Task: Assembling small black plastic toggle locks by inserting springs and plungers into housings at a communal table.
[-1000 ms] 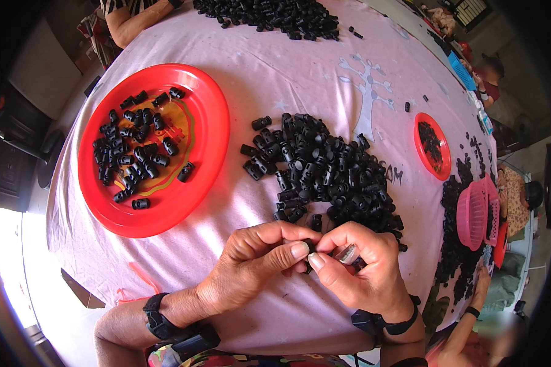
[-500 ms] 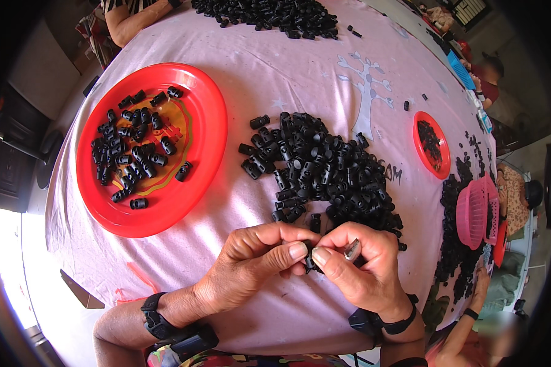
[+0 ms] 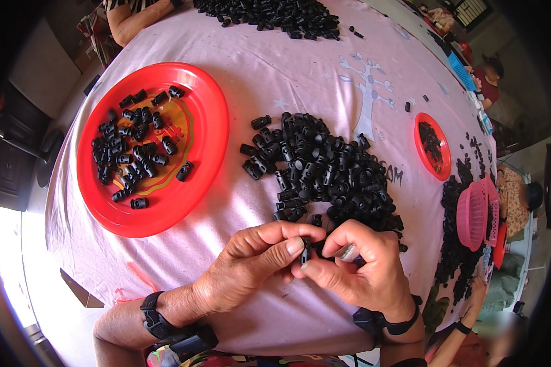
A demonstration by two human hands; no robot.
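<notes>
Between the thumb and forefinger of my left hand (image 3: pixel 246 262) a small black plastic cord lock (image 3: pixel 305 252) is pinched, standing roughly upright. My right hand (image 3: pixel 371 269) is curled around a small silver metal piece (image 3: pixel 348 251); fingers hide most of it, so its kind is unclear. The right thumb tip rests against the cord lock's lower end. Just beyond both hands lies a loose heap of black cord locks (image 3: pixel 330 168). To the left, a large red plate (image 3: pixel 209 147) holds several more of them.
A second black heap (image 3: pixel 269 15) lies at the far edge, near another person's arm (image 3: pixel 128 24). On the right are a small red plate (image 3: pixel 421 153), a pink basket (image 3: pixel 469 214) and scattered black parts. Another person's hand (image 3: pixel 477 290) is at the right. A pink cloth (image 3: pixel 257 79) covers the table.
My right forefinger has lifted away from the cord lock and the right thumb has slid down to its lower end. More of the cord lock shows now. My left hand has barely moved.
</notes>
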